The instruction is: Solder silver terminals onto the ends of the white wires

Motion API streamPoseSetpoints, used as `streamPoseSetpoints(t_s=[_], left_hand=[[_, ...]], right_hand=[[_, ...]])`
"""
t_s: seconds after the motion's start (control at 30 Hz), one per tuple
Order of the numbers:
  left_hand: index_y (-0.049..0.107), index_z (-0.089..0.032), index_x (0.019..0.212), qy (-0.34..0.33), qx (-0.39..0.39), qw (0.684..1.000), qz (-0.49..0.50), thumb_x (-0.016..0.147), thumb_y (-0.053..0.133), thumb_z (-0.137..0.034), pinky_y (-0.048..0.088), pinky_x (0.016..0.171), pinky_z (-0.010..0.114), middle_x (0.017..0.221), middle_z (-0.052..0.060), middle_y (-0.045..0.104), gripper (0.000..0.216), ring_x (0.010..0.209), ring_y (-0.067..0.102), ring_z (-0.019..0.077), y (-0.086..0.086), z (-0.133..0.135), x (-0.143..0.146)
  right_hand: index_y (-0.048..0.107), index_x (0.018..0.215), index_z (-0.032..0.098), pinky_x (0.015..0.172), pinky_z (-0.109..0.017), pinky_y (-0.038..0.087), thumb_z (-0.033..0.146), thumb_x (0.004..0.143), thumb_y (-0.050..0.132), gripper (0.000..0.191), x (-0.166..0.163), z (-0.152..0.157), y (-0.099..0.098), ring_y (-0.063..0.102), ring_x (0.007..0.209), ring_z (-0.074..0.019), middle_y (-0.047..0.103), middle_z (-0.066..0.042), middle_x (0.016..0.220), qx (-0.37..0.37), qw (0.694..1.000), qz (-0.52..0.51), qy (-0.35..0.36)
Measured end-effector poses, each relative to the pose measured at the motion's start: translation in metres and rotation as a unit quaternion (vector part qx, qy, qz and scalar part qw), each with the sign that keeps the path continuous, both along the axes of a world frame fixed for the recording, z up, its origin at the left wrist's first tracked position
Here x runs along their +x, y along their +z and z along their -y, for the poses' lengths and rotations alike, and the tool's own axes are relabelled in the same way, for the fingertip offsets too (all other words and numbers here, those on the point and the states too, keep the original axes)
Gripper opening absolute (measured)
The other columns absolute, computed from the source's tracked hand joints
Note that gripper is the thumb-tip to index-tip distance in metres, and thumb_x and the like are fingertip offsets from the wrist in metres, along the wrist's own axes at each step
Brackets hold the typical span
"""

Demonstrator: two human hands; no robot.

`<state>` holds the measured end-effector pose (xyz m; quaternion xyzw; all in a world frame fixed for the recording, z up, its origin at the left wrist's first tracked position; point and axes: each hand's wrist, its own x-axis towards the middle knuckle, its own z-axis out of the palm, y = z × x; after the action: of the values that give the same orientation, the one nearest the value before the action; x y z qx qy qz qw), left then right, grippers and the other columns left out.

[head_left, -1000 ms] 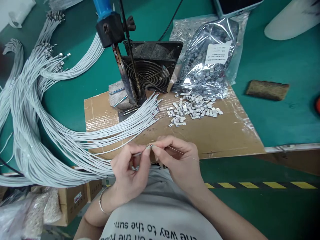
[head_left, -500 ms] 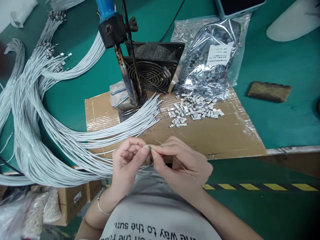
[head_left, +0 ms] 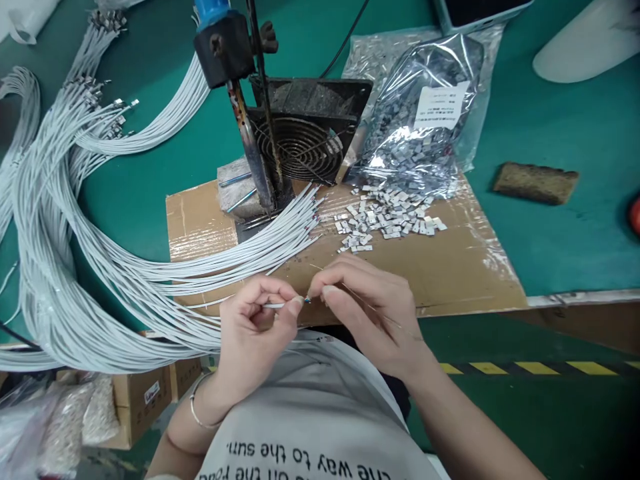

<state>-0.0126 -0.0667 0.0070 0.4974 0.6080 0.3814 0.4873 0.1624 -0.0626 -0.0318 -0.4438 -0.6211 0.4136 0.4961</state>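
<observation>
We see both hands low at the near edge of the bench, fingertips almost meeting, and what matters is how the white wire (head_left: pixel 276 305) lies between them. Its free end runs nearly level from left to right, out of the left hand (head_left: pixel 253 333) and straight toward the right hand (head_left: pixel 373 313), so its long axis points from one pinch into the other. The left hand is closed, thumb and forefinger clamped on the wire just short of its end, the other fingers curled under. The right hand is closed too, thumb and forefinger nipped on the very tip, where a small dark speck shows; we cannot tell what it is. A thin strand (head_left: pixel 350 293) slants across the back of the right hand. The left hand has the longer hold of the wire, and the right meets only its end. To the left of the left hand the wire joins the wire bundle (head_left: pixel 150 273), which sweeps round in a wide curve. Beyond the hands, on the cardboard sheet (head_left: pixel 450 273), lie loose metal terminals (head_left: pixel 387 220), with the soldering iron (head_left: pixel 247 143) and fan (head_left: pixel 300 143) farther off.
</observation>
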Motion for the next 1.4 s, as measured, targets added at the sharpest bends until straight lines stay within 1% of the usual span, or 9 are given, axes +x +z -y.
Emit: streamPoseSetpoints(t_s=[0.23,0.4,0.5,0.57,0.7,0.87,1.03,1.27,1.4], left_hand=[[0.073,-0.018,0.075,-0.018,-0.028,0.998,0.045,0.081,0.075,-0.01,0.028,0.041,0.013,0.058,-0.004,0.066,0.01,0.045,0.043,0.0039,0.0,-0.001,0.002],[0.075,-0.018,0.076,0.004,-0.017,0.999,0.046,0.082,0.079,-0.013,0.029,0.04,0.014,0.057,-0.004,0.065,0.009,0.045,0.043,0.0044,-0.007,-0.004,0.004],[0.076,-0.018,0.077,0.042,-0.011,0.998,0.045,0.083,0.081,-0.016,0.031,0.04,0.015,0.055,-0.005,0.062,0.008,0.043,0.04,0.0044,-0.013,-0.009,-0.001],[0.076,-0.018,0.076,0.06,-0.013,0.996,0.058,0.082,0.083,-0.019,0.033,0.041,0.015,0.054,-0.005,0.061,0.009,0.044,0.042,0.0049,-0.015,-0.014,-0.006],[0.077,-0.017,0.076,0.08,-0.041,0.993,0.074,0.08,0.085,-0.02,0.034,0.044,0.015,0.055,-0.005,0.062,0.01,0.046,0.044,0.0048,-0.016,-0.021,-0.009],[0.077,-0.017,0.075,0.085,-0.046,0.992,0.075,0.079,0.084,-0.017,0.036,0.044,0.013,0.056,-0.004,0.064,0.008,0.046,0.046,0.0044,-0.016,-0.022,-0.004],[0.078,-0.018,0.075,0.089,-0.042,0.992,0.075,0.081,0.083,-0.015,0.037,0.044,0.012,0.056,-0.005,0.065,0.008,0.046,0.046,0.0037,-0.016,-0.022,-0.003],[0.079,-0.018,0.076,0.082,-0.032,0.992,0.089,0.081,0.083,-0.011,0.04,0.044,0.009,0.057,-0.006,0.067,0.01,0.046,0.049,0.0024,-0.015,-0.023,-0.002],[0.08,-0.019,0.076,0.077,-0.03,0.991,0.103,0.081,0.083,-0.008,0.042,0.046,0.008,0.06,-0.005,0.07,0.012,0.048,0.052,0.0024,-0.013,-0.022,-0.003]], right_hand=[[0.054,0.089,0.025,0.067,-0.035,0.04,0.005,0.1,0.058,0.023,-0.014,-0.008,-0.013,0.047,0.069,-0.0176,0.057,0.002,0.073,0.174,0.984,0.043,0.02],[0.056,0.086,0.025,0.062,-0.035,0.038,0.008,0.103,0.056,0.024,-0.02,0.001,-0.022,0.049,0.066,-0.0174,0.056,0.001,0.072,0.119,0.987,0.016,-0.107],[0.061,0.086,0.025,0.061,-0.036,0.036,0.011,0.112,0.05,0.032,0.006,0.0,-0.024,0.052,0.066,-0.0179,0.059,-0.001,0.075,0.062,0.975,0.028,-0.21],[0.07,0.089,0.027,0.062,-0.036,0.039,0.017,0.11,0.064,0.024,0.031,-0.002,-0.025,0.056,0.068,-0.0194,0.066,-0.002,0.076,0.037,0.956,0.135,-0.26],[0.079,0.094,0.026,0.063,-0.035,0.049,0.016,0.099,0.081,0.011,0.068,-0.008,-0.027,0.063,0.069,-0.0204,0.074,-0.001,0.076,0.066,0.948,0.251,-0.185],[0.074,0.104,0.015,0.069,-0.036,0.054,0.011,0.105,0.068,0.008,0.075,-0.016,-0.023,0.07,0.072,-0.0231,0.075,-0.009,0.085,0.158,0.899,0.404,-0.061],[0.067,0.098,0.018,0.062,-0.037,0.047,0.013,0.108,0.057,0.015,0.071,-0.019,-0.018,0.066,0.067,-0.0244,0.069,-0.007,0.076,0.214,0.842,0.494,-0.037],[0.066,0.095,0.021,0.056,-0.036,0.04,0.014,0.103,0.055,0.016,0.068,-0.014,-0.017,0.065,0.062,-0.0229,0.069,-0.005,0.071,0.15,0.854,0.493,-0.075],[0.069,0.091,0.024,0.052,-0.033,0.042,0.017,0.092,0.062,0.01,0.064,-0.012,-0.02,0.066,0.055,-0.02,0.069,0.0,0.066,0.044,0.903,0.411,-0.121]])
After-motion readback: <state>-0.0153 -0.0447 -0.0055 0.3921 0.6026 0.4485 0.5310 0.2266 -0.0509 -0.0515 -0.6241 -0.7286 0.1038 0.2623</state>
